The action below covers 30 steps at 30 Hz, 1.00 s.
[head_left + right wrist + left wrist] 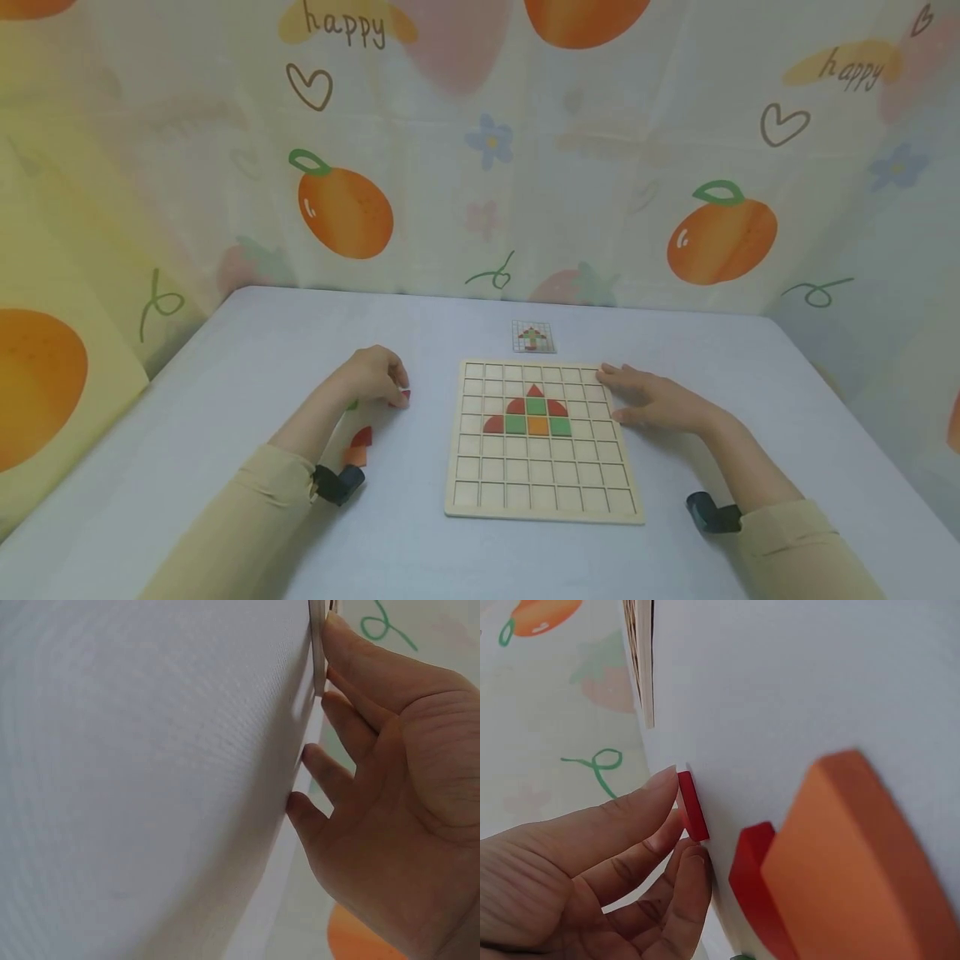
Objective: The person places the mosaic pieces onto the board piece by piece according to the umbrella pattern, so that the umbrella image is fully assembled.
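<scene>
My left hand (377, 375) pinches a small red block (694, 806) between thumb and fingers, just above the table left of the board. An orange block (855, 855) and a red round-edged block (362, 437) lie near that wrist, with a green one (352, 405) partly hidden by the hand. The wooden grid board (472, 496) bears a red triangle (534, 390), red curved blocks (557, 407), green squares (560, 426) and an orange square (537, 425). Against the board's upper right edge rests my right hand (654, 400), fingers extended, holding no block.
Behind the board lies a small pattern card (533, 337) showing a gridded red and green figure. A white cloth covers the table (405, 550). Beyond its back edge hangs a curtain (442, 208) printed with fruit.
</scene>
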Tool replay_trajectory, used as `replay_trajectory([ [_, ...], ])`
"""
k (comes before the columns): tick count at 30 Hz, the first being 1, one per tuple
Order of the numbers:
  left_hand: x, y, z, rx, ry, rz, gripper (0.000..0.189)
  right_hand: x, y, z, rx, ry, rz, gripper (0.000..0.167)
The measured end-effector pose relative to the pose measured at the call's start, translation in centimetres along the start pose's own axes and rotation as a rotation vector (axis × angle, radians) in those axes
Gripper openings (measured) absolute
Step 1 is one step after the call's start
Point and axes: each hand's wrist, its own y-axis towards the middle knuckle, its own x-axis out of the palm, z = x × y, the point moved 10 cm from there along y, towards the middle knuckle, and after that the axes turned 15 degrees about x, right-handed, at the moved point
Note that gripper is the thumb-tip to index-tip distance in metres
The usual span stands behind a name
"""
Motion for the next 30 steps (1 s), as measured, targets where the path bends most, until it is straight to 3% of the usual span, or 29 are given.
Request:
replay_trajectory([
  [7, 0.0, -0.1, 0.3, 0.025, -0.003, 0.017, 0.016, 0.0, 0.0, 0.0, -0.012, 0.002, -0.006, 0.074],
  [30, 0.3, 0.1, 1.4, 0.116, -0.002, 0.042, 0.013, 0.0, 0.0, 0.1, 0.009, 0.014, -0.019, 0.073],
])
